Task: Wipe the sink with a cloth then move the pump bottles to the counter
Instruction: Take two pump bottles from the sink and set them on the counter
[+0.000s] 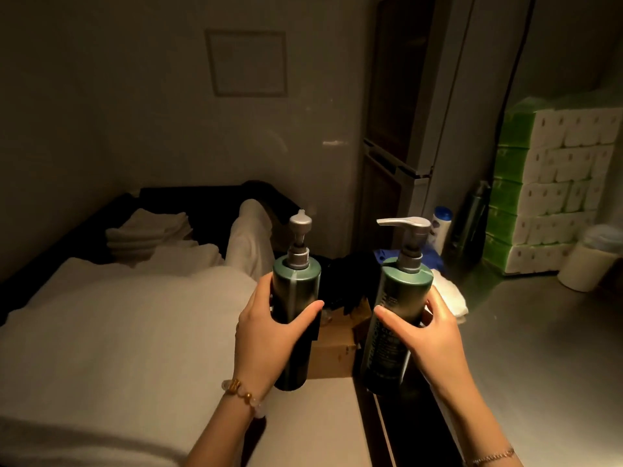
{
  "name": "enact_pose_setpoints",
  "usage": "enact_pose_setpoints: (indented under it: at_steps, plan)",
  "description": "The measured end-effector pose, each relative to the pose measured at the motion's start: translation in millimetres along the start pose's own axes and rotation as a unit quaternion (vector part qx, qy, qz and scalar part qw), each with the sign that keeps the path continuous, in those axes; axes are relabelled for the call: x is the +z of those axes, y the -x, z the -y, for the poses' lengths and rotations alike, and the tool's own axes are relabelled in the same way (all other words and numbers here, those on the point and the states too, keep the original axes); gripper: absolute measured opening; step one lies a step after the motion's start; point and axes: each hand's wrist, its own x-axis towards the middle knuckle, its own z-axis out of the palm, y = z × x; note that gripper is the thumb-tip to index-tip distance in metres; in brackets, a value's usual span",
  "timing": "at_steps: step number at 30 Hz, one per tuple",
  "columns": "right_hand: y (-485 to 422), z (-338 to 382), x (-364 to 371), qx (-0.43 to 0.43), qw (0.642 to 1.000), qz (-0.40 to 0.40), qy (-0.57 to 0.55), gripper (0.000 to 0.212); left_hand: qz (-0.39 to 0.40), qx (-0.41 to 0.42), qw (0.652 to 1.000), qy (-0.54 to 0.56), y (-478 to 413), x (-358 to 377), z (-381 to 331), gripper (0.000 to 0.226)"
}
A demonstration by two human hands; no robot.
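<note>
Head view: the left hand (269, 328) grips one dark green pump bottle (296, 298) around its middle, thumb across the front. The right hand (435, 332) grips a second green pump bottle (394, 315) the same way. Both bottles are opaque, so their fill cannot be told. Both are lifted. The left one is over the edge of a white-draped bed (118, 315) and the right one by the left edge of the steel counter (539, 348).

A cardboard box (333, 352) sits between and behind the bottles, with dark things above it that are too dim to name. On the counter, a white cloth (450, 294) lies just behind the right bottle and a blue cloth (428, 257) lies farther back. Near the blue cloth stand a white bottle with a blue cap (440, 230) and a dark flask (472, 224). Stacked toilet-paper packs (556, 190) fill the far right corner, with a white lidded tub (586, 261) in front. Folded towels (148, 230) lie at the bed's far end.

The left bottle stands close to upright, its silver nozzle seen end-on. The right bottle leans with its top slightly rightward, its nozzle pointing left. A beaded bracelet (241, 392) circles the left wrist.
</note>
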Motion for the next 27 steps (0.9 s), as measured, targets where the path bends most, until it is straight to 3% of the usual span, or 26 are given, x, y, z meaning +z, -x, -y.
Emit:
enact_pose_setpoints:
  at_steps: [12,15,20,27]
  plan:
    - [-136.3,-59.8,-24.7,0.027,0.998,-0.048,0.039,0.045,0.071,0.027,0.997,0.011,-134.2,106.7,24.6,0.054]
    - [-151.8,-72.9,-34.3,0.043,0.994,-0.087,0.046,0.051,0.108,0.031,0.993,0.032,-155.4,132.3,30.9,0.053]
    - [-177.6,-93.1,-49.0,0.069,0.982,-0.155,0.078,0.04,0.173,0.037,0.982,0.071,-194.5,180.1,41.1,0.049]
    - [-224.7,-114.5,-56.0,0.087,0.949,-0.279,0.121,0.043,0.281,0.052,0.95,0.126,-268.3,246.6,54.3,0.049]
